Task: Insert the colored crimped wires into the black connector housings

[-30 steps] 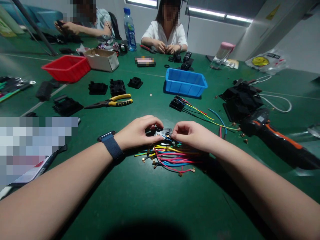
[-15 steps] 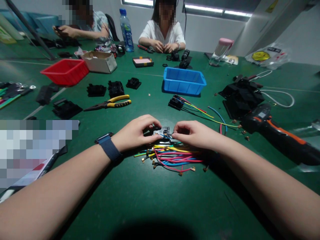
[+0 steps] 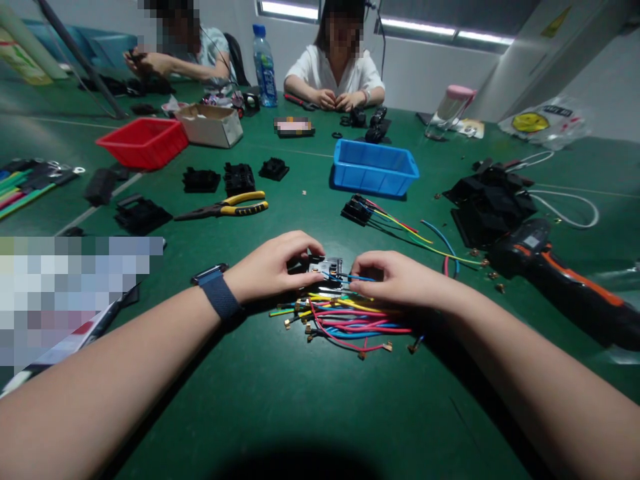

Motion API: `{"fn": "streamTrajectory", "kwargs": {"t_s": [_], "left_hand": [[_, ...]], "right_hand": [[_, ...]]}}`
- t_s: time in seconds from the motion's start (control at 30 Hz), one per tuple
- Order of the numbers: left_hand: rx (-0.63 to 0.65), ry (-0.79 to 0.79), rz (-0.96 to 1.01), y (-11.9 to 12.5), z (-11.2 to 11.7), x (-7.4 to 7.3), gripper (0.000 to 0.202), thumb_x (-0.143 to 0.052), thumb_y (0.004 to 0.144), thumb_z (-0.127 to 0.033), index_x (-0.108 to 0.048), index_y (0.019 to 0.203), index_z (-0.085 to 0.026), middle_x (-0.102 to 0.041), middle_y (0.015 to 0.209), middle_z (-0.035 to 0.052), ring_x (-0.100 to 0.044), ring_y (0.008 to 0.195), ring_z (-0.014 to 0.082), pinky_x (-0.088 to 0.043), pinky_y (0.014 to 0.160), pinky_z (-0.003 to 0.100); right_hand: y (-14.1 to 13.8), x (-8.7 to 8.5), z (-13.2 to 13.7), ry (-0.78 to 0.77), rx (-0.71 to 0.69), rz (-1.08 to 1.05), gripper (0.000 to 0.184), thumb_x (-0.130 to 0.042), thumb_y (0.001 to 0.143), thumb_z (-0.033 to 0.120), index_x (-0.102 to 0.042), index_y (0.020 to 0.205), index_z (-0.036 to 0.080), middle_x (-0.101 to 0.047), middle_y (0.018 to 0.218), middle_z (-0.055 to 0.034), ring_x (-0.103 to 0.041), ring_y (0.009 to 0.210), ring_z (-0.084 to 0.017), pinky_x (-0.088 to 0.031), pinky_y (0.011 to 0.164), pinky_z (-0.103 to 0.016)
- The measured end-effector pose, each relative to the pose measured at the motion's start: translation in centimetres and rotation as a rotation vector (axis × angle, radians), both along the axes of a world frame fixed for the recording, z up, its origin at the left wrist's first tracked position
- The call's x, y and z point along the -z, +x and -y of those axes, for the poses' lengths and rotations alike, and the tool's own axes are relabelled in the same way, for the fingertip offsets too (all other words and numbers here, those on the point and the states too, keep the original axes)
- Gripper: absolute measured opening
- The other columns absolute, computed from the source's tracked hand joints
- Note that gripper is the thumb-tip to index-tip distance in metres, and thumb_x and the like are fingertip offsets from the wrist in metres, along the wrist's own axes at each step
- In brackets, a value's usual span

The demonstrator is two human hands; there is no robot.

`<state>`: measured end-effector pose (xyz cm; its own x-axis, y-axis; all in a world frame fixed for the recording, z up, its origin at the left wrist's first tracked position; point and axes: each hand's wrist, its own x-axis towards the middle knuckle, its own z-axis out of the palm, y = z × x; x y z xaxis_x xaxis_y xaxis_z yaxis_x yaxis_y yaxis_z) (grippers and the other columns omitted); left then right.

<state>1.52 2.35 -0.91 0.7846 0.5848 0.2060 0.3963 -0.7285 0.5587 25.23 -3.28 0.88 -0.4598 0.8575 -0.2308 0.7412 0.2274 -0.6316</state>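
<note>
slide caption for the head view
Left hand holding a small module, right hand at a blue wire, colored wires nearby.

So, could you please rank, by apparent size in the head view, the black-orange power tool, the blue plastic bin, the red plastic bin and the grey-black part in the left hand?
1. Black-orange power tool
2. Blue plastic bin, red plastic bin: too alike to rank
3. Grey-black part, partly hidden

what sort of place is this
Probably a small assembly workshop: a pile of coloured wires lies on a green workbench, with yellow-handled pliers and an orange-and-black power tool within view.
</note>
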Motion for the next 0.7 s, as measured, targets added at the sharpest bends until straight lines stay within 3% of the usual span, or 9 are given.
{"fn": "streamTrajectory", "kwargs": {"t_s": [0.33,0.7], "left_hand": [[-0.027,-0.008,-0.019,0.05,0.04,-0.05,0.035,-0.056,0.081,-0.045,-0.058,0.104,-0.018,-0.06,0.1,0.0053,-0.054,0.088,0.017,-0.046,0.078,0.03],[-0.05,0.018,-0.045,0.0,-0.05,0.03,0.037,-0.056,0.081,-0.047,-0.058,0.104,-0.018,-0.06,0.1,0.0051,-0.054,0.087,0.0173,-0.046,0.078,0.029]], "right_hand": [[0.2,-0.09,-0.08,0.12,-0.098,0.06,0.012,-0.058,0.076,0.03,-0.06,0.079,0.019,-0.056,0.073,-0.0008,-0.047,0.066,-0.014,-0.032,0.06,-0.026],[0.04,0.05,0.1,0.172,-0.116,0.072,0.017,-0.054,0.08,0.035,-0.059,0.081,0.018,-0.06,0.079,-0.0033,-0.051,0.072,-0.016,-0.033,0.064,-0.026]]}}
